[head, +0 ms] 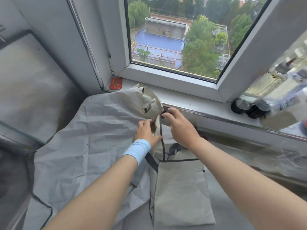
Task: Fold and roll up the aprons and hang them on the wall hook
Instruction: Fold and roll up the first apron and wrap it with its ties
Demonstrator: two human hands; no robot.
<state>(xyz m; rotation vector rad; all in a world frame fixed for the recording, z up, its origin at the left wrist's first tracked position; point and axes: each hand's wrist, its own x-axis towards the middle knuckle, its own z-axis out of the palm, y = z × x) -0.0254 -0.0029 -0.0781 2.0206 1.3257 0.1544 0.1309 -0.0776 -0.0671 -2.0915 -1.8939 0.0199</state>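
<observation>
1. Far left: grey steel counter (25, 77), running up to a window frame. A small red packet (116, 83) sits on the sill corner. Neither is part of the job.

2. Left-centre: grey apron (86, 130) spread wide over the counter, heavily creased, its lower left edge hanging off the front. It lies flat and open, with no fold or roll visible in this part.

3. Centre: left hand (146, 131), with a pale blue wristband (137, 151), lies on the cloth. Its fingers are curled and pinch a bunched beige fold near the dark-edged seam. The thumb is hidden, so the grip is a judgement.

4. Just above: a bunched-up flap of fabric (149, 100) stands up against the sill edge, lifted, not flattened.

5. Right of centre: right hand (179, 123), fingers bent down, tips close together at the top of the black trim (162, 138). It seems to nip a small dark loop or strap end; too small to confirm.

6. Below the hands: a beige panel (181, 193) lies flat with neat straight edges and a black border. Likely a folded section or pocket; I cannot tell whether it is a second apron.

7. Far right: dark-capped bottles (249, 108) lying on the sill.

8. Progress, judged: early. Folding is begun at best; rolling is not done, and no wall hook is in view.
</observation>
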